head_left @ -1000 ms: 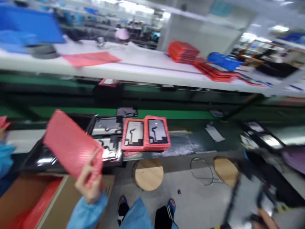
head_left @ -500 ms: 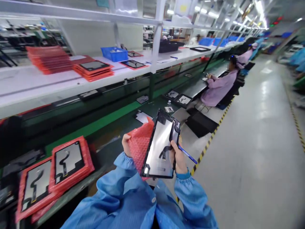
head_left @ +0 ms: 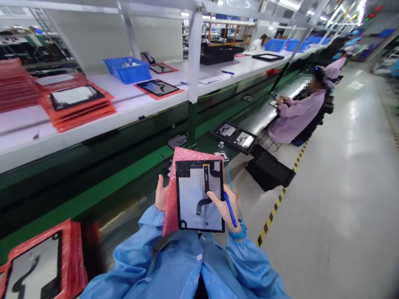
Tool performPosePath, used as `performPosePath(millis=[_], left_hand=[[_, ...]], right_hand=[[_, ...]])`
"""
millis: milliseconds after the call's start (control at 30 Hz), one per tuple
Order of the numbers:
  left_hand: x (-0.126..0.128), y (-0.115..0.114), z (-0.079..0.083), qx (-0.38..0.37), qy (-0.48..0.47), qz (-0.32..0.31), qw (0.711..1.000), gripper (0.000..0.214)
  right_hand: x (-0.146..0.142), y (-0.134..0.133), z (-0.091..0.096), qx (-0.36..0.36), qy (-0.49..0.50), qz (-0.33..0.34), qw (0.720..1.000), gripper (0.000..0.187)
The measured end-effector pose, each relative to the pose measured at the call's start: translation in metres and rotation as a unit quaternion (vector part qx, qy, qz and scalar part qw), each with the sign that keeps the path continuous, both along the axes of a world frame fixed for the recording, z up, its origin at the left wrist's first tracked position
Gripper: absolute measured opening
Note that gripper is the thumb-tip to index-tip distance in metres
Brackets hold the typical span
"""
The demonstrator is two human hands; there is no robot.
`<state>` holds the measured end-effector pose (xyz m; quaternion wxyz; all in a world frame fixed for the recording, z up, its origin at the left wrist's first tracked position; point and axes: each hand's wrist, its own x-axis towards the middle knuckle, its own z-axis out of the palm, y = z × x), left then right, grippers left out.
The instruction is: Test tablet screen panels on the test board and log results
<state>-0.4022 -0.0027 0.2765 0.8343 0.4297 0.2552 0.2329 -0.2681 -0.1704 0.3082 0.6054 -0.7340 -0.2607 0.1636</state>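
Squaring the display panel [head_left: 199,195], tilted a moment ago, face-on against the pink bubble bag [head_left: 171,207]. Clasping the bag at 9 o'clock with left hand [head_left: 160,195]; pinching panel and blue pen [head_left: 230,209] at 3 o'clock with right hand [head_left: 225,206].

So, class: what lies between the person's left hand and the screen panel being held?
A pink bubble-wrap bag: in the head view it sits behind the screen panel, and the left hand grips its outer edge.
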Motion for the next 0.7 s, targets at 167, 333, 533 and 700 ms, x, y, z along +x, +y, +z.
performPosePath(millis=[167, 333, 533, 700], left_hand=[[0.046, 0.041, -0.005, -0.091, -0.031, 0.046, 0.994, 0.073], [0.076, 0.066, 0.001, -0.005, -0.021, 0.141, 0.990, 0.064], [0.092, 0.144, 0.063, 0.214, -0.016, 0.251, 0.944, 0.058], [0.145, 0.270, 0.170, 0.276, -0.052, 0.246, 0.928, 0.053]], right_hand=[[0.038, 0.050, 0.012, -0.011, -0.028, -0.030, 0.999, 0.033], [0.068, 0.099, 0.008, 0.048, -0.028, -0.017, 0.998, 0.037], [0.108, 0.151, 0.027, 0.150, -0.083, 0.052, 0.984, 0.057], [0.178, 0.177, 0.043, 0.220, -0.115, 0.006, 0.969, 0.034]])
